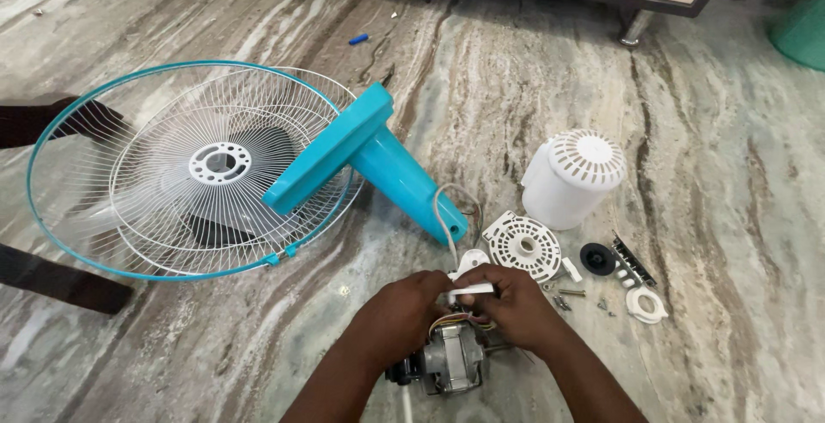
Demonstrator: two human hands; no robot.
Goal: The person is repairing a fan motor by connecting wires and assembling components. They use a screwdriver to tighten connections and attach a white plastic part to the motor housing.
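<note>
Two hands at six o'clock: left hand [404, 307], right hand [516, 303]; one motor [453, 359]; two wire guards [185, 170]; one white motor cover [571, 178] at three o'clock.

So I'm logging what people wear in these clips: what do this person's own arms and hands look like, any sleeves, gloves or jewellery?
Both forearms come up from the bottom edge and are bare: no sleeve shows on either. The left hand and the right hand wear no gloves. No watch, bracelet or ring can be seen on the parts in view. Anything worn above the forearms is out of frame.
</note>
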